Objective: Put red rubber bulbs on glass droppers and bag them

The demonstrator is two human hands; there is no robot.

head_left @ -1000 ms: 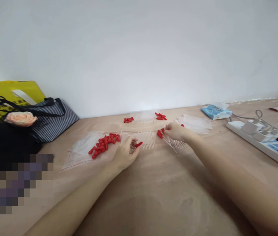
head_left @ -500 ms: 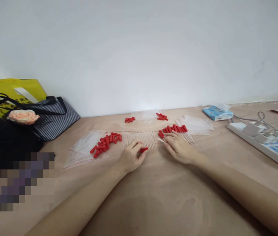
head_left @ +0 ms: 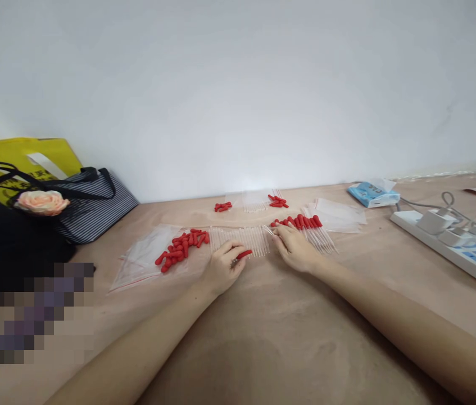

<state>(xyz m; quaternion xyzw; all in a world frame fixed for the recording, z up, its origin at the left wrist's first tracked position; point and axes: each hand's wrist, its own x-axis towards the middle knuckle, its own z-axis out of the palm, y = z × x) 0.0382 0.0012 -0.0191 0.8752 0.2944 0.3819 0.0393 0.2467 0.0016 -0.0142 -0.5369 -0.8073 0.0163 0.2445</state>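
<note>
Between the thumb and fingers of my left hand (head_left: 223,268) is a red rubber dropper bulb (head_left: 244,255). My right hand (head_left: 294,248) pinches a clear glass dropper tube (head_left: 268,230), its end pointing up and left. A row of bare glass tubes (head_left: 238,236) lies between and just behind the hands. Left of them, a pile of loose red bulbs (head_left: 178,250) rests on clear zip bags (head_left: 136,259). Beside and partly behind my right hand lie several droppers (head_left: 305,221) with red bulbs fitted on their tubes.
Farther back are two small groups of red bulbs (head_left: 223,207) with more tubes (head_left: 254,207) between them. Clear bags (head_left: 339,216) and a blue tissue pack (head_left: 372,194) lie at right, near a white power strip (head_left: 448,247). Bags (head_left: 94,202) stand at left against the wall.
My right hand has moved a little left and away from me with the glass tube, closer to my left hand. The red bulb in my left hand has tilted slightly.
</note>
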